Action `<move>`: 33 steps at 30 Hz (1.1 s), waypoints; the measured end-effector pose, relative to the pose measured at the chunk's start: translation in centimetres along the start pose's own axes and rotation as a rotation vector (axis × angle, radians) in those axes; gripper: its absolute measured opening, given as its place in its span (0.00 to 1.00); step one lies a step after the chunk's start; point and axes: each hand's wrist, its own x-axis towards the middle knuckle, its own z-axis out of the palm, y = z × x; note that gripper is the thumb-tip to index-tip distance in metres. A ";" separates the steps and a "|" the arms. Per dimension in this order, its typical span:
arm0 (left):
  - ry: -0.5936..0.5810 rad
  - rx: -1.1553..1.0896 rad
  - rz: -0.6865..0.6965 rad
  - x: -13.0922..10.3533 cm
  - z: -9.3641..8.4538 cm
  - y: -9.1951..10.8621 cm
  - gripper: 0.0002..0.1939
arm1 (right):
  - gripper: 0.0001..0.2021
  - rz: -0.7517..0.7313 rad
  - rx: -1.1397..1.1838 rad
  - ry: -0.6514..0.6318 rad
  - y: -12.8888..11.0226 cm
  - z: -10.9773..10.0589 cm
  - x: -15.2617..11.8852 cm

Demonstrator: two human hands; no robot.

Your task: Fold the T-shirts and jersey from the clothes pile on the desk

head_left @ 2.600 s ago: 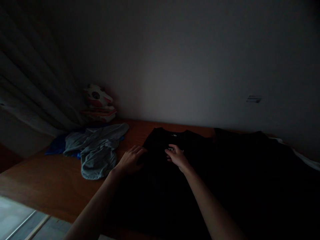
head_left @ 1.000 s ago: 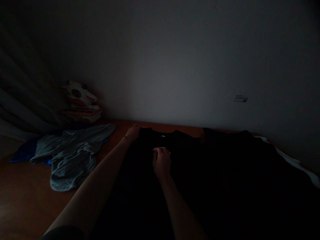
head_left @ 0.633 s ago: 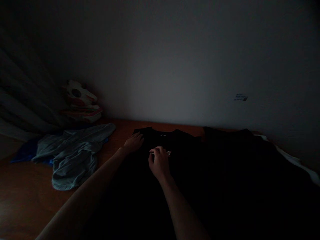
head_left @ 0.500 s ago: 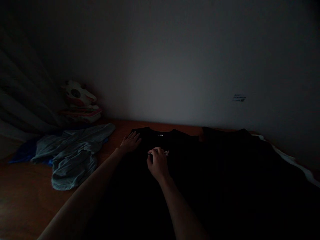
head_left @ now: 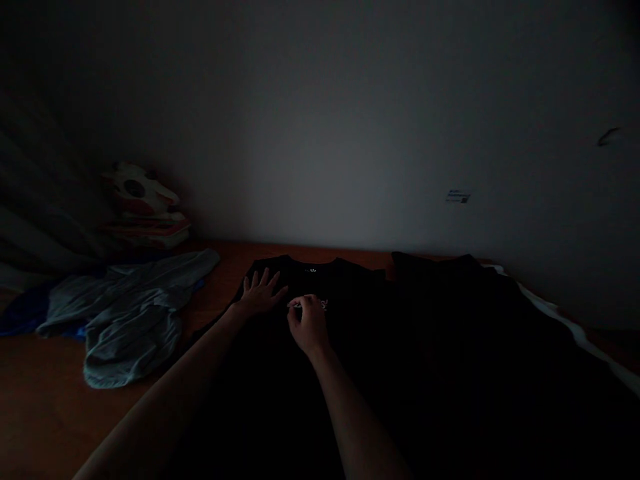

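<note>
A black shirt (head_left: 270,373) with a small light print on its chest is spread out on the brown surface, its neckline toward the wall. My left hand (head_left: 259,294) lies on the shirt near its left shoulder, fingers spread. Over the chest print is my right hand (head_left: 309,323), its fingers curled and thumb close to the fingertips. Whether cloth is pinched there is too dark to tell. Another dark garment (head_left: 450,300) lies to the right, with a white edge (head_left: 550,310) showing along its far side.
A crumpled grey garment (head_left: 135,313) lies on blue cloth (head_left: 25,310) at the left. Behind them a plush toy (head_left: 143,190) sits on a stack of books (head_left: 150,230). A wall with a small label (head_left: 457,196) rises behind the brown surface (head_left: 45,393).
The view has turned slightly right, so most things appear farther left. My left hand's fingers have spread wider on the shirt. My right hand remains curled over the print.
</note>
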 end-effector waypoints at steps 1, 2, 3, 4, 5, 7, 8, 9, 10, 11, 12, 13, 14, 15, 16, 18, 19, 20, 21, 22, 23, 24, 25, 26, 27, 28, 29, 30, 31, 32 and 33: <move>0.021 0.008 -0.007 -0.3 0.0 0.3 0.35 | 0.06 0.011 0.022 0.021 0.0 0.1 0.1; 0.044 0.014 -0.006 -0.7 0.0 0.6 0.34 | 0.06 0.023 0.045 0.042 0.1 0.2 0.1; 0.066 0.017 0.003 -1.3 0.2 1.0 0.33 | 0.06 0.036 0.067 0.062 0.2 0.3 0.2; 0.081 0.014 0.021 -2.0 0.4 1.4 0.33 | 0.06 0.048 0.090 0.082 0.3 0.4 0.3; 0.095 0.009 0.050 -2.7 0.6 1.8 0.32 | 0.06 0.057 0.112 0.101 0.5 0.5 0.3; 0.120 0.000 0.104 -4.0 1.0 2.4 0.32 | 0.06 0.065 0.144 0.137 0.8 0.8 0.4; 0.129 0.001 0.113 -4.5 1.0 2.6 0.32 | 0.06 0.061 0.153 0.153 1.0 0.9 0.4; 0.132 0.007 0.113 -4.9 1.0 2.8 0.32 | 0.06 0.055 0.160 0.167 1.2 0.9 0.4; 0.128 0.016 0.108 -5.2 0.9 2.9 0.33 | 0.06 0.047 0.168 0.179 1.4 0.9 0.4; 0.118 0.025 0.102 -5.4 0.7 2.9 0.33 | 0.06 0.040 0.176 0.188 1.5 0.9 0.4; 0.108 0.032 0.098 -5.4 0.6 2.9 0.34 | 0.06 0.035 0.184 0.196 1.6 0.9 0.3; 0.100 0.035 0.099 -5.4 0.4 2.9 0.34 | 0.06 0.035 0.190 0.203 1.7 1.0 0.2; 0.099 0.035 0.105 -5.4 0.3 2.8 0.34 | 0.06 0.038 0.189 0.209 1.7 1.0 0.0; 0.103 0.031 0.113 -5.3 0.3 2.7 0.34 | 0.05 0.041 0.182 0.215 1.7 1.0 -0.1; 0.111 0.023 0.122 -5.3 0.3 2.6 0.33 | 0.05 0.041 0.171 0.220 1.8 1.0 -0.3; 0.134 0.001 0.140 -5.2 0.6 2.3 0.32 | 0.05 0.037 0.148 0.218 2.0 0.8 -0.5; 0.145 -0.009 0.146 -5.2 0.7 2.2 0.31 | 0.06 0.038 0.141 0.203 2.3 0.4 -0.4; 0.156 -0.018 0.150 -5.1 0.9 2.1 0.30 | 0.06 0.049 0.130 0.178 2.7 -0.2 -0.3; 0.162 -0.025 0.154 -5.1 1.1 2.0 0.30 | 0.07 0.072 0.107 0.149 3.3 -1.1 0.0; 0.166 -0.028 0.159 -5.1 1.2 2.0 0.30 | 0.08 0.102 0.067 0.118 3.9 -2.4 0.5; 0.167 -0.029 0.163 -5.0 1.3 1.9 0.30 | 0.09 0.144 0.001 0.093 4.7 -4.1 1.0; 0.167 -0.027 0.167 -5.0 1.3 1.9 0.30 | 0.10 0.171 -0.104 0.091 5.5 -6.1 1.6; 0.165 -0.024 0.169 -5.0 1.4 1.9 0.30 | 0.10 0.188 -0.238 0.092 6.3 -8.3 2.1; 0.163 -0.020 0.170 -4.9 1.4 1.9 0.30 | 0.11 0.231 -0.388 0.109 7.1 -10.6 2.6; 0.161 -0.017 0.171 -4.9 1.3 1.9 0.30 | 0.13 0.304 -0.530 0.130 7.9 -13.0 3.1; 0.158 -0.014 0.171 -4.8 1.3 1.9 0.30 | 0.16 0.390 -0.654 0.156 8.7 -15.2 3.4; 0.153 -0.012 0.171 -4.8 1.3 1.9 0.31 | 0.20 0.485 -0.749 0.180 9.4 -17.2 3.6; 0.147 -0.011 0.170 -4.8 1.3 1.9 0.31 | 0.24 0.571 -0.801 0.185 10.2 -18.9 3.7; 0.142 -0.011 0.168 -4.7 1.2 2.0 0.31 | 0.30 0.667 -0.812 0.176 10.9 -20.3 3.7; 0.139 -0.010 0.166 -4.7 1.2 2.0 0.31 | 0.35 0.759 -0.788 0.143 11.5 -21.2 3.7; 0.136 -0.008 0.163 -4.7 1.1 2.1 0.31 | 0.38 0.834 -0.745 0.100 12.2 -21.9 3.6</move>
